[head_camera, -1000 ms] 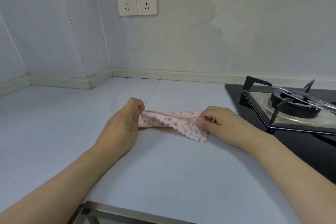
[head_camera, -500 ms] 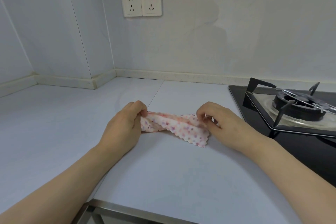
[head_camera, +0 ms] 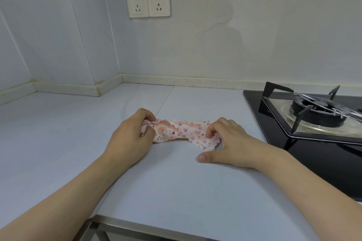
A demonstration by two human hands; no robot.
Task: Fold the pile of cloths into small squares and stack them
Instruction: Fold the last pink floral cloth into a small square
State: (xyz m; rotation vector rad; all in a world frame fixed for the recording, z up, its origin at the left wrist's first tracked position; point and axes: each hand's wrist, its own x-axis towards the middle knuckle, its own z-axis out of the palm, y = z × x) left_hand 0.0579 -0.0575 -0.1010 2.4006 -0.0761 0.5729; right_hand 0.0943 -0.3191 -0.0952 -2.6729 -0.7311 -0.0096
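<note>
My left hand (head_camera: pixel 130 137) and right hand (head_camera: pixel 228 141) each pinch an end of the floral cloth (head_camera: pixel 182 133) on the bench (head_camera: pixel 176 188).

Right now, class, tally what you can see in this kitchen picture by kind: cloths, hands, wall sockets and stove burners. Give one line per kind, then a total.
Cloths: 1, the floral cloth on the countertop
Hands: 2, left hand and right hand, both gripping the cloth
Wall sockets: 2, left socket and right socket
Stove burners: 1, the burner
Total: 6
</note>
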